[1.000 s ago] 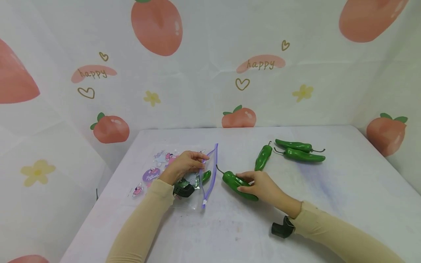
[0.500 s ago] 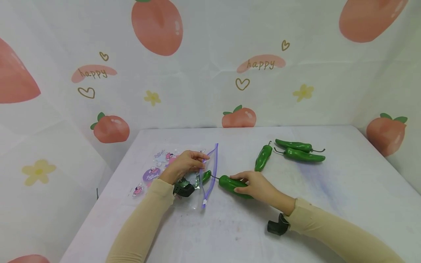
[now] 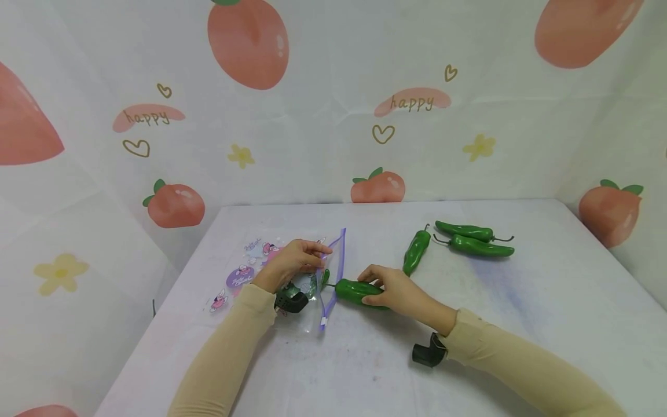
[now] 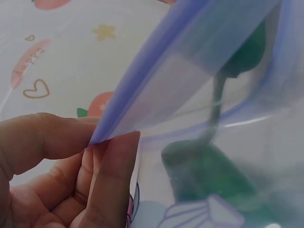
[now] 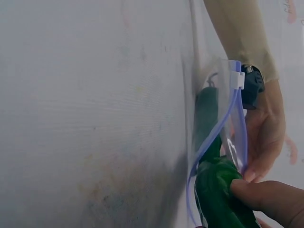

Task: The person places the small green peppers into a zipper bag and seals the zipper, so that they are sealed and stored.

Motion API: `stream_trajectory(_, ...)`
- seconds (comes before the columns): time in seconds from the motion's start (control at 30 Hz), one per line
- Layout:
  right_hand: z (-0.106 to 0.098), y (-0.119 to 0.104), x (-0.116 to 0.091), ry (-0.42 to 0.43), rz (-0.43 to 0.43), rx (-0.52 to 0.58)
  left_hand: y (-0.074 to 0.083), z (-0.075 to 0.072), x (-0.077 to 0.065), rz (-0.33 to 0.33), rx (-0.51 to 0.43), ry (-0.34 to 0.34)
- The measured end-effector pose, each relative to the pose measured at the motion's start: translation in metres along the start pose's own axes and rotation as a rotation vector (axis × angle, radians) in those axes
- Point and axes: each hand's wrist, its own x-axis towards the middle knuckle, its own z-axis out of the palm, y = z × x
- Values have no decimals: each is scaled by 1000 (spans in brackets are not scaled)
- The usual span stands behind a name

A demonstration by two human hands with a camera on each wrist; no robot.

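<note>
A clear zip bag (image 3: 244, 301) with pink and purple prints lies on the left of the table, its purple-edged mouth spread apart towards the right. My left hand (image 3: 294, 260) pinches the upper edge of that mouth between thumb and fingers. Inside the bag is a green pepper (image 4: 213, 175), partly covered by the hand in the head view. My right hand (image 3: 403, 292) grips another green pepper (image 3: 354, 291) by its body, stem pointing left. In the head view this stem and the pepper's top overlap the bag's opening. A white slider (image 5: 237, 80) sits at the near end of the zip.
Behind my right hand lies a green pepper (image 3: 416, 252) with its stem away from me. Two more, a far pepper (image 3: 464, 230) and a nearer pepper (image 3: 480, 246), lie side by side at the back right. A printed cloth (image 3: 312, 133) hangs behind the table.
My right hand has moved left with the green pepper, turning it more level, and its stem has come into the bag's mouth. The left hand has stayed where it was on the bag's edge.
</note>
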Motion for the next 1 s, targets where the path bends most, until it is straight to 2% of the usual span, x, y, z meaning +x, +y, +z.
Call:
stream_trajectory(0.13,2,-1,4,-2,5,9,0,-1,0,2,-8,-1)
stream_trajectory(0.43,5,-3,6,35,-44,-57,-1,-1,2,8,-17,-16)
stream_trajectory(0.73,9,-5,10,58,-7,34,-1,-2,2,6,-18,-15)
stream_trajectory(1.0,11,-7,11,91,-17,-10,-1,-3,2,-4,-6,-28)
